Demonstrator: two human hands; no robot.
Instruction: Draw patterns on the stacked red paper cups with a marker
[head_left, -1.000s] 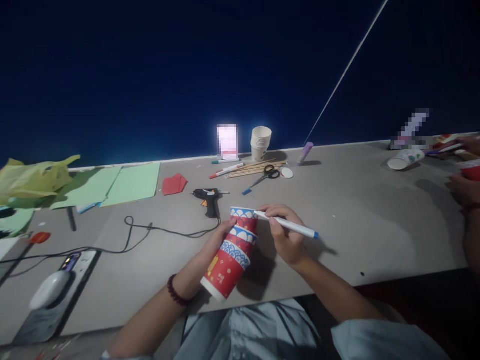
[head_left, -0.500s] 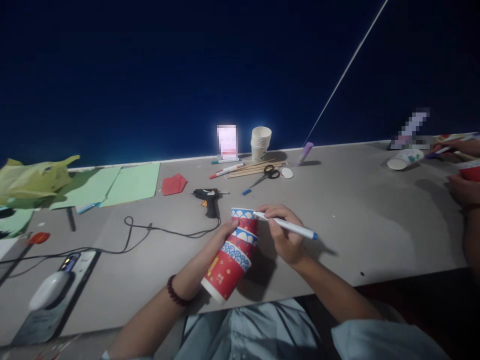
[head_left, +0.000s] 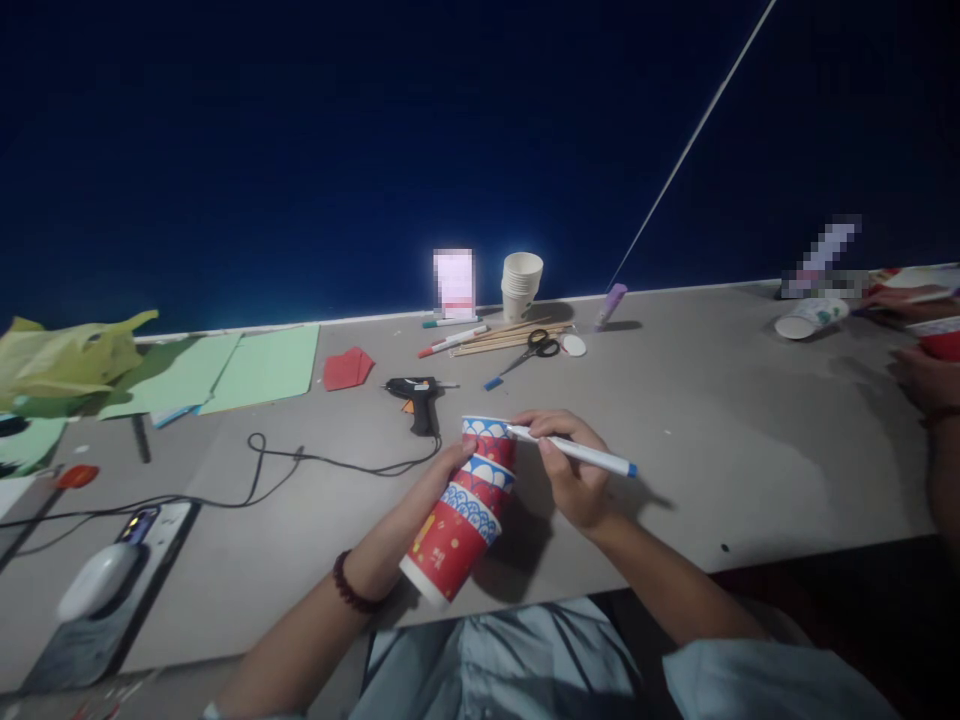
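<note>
My left hand (head_left: 454, 465) is closed round a tilted stack of red paper cups (head_left: 454, 540) with blue-and-white scalloped bands at their rims; most of its fingers are hidden behind the stack. In my right hand (head_left: 574, 465) is a white marker (head_left: 589, 454) with a blue end pointing right. Its tip meets the rim band of the top cup, apparently touching it. Beyond the cups lies a black hot glue gun (head_left: 420, 398), its cord running left. A blue marker cap (head_left: 493, 383) sits beside black-handled scissors (head_left: 541, 345).
At the back stand a stack of white paper cups (head_left: 521, 285), a glowing phone (head_left: 454, 283) and a purple glue stick (head_left: 611, 305). Wooden sticks (head_left: 510, 340), red paper (head_left: 348, 369) and green sheets (head_left: 262, 368) lie around. Another person's hand (head_left: 926, 370) holds a red cup at far right.
The cup stack has tilted and shifted very slightly in my left hand. The marker's blue end has moved a touch. At far right, the other person's hand with a pen has moved slightly.
</note>
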